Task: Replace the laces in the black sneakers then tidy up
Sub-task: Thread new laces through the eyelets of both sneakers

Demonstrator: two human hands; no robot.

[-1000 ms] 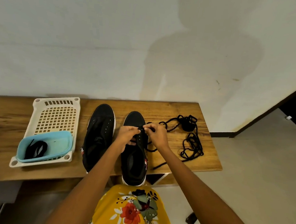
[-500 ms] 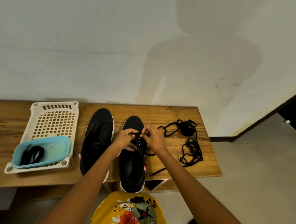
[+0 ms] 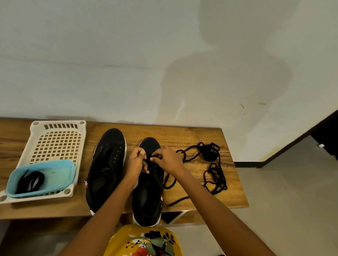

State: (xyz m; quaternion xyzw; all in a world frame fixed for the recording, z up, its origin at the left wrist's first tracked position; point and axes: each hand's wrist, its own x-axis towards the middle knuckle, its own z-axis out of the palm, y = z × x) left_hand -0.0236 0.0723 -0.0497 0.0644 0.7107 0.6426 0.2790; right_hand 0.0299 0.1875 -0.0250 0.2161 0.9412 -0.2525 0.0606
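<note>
The black sneakers stand side by side near the middle of the wooden bench [image 3: 184,135], toes toward the wall edge, heels at the front edge. The left sneaker [image 3: 106,167] has bare eyelets and no lace. Over the right sneaker [image 3: 149,196] both hands meet at the eyelets: the left hand [image 3: 137,162] and the right hand [image 3: 168,160] each have fingers curled in, pinching a black lace [image 3: 170,184] that trails off the shoe's right side onto the bench. A loose tangle of black lace [image 3: 214,171] lies toward the bench's right edge, apart from the shoes. Toward the left end sits a white basket [image 3: 57,144], with a blue tub [image 3: 56,175] in its near end; a dark bundle [image 3: 31,180] lies in the tub.
</note>
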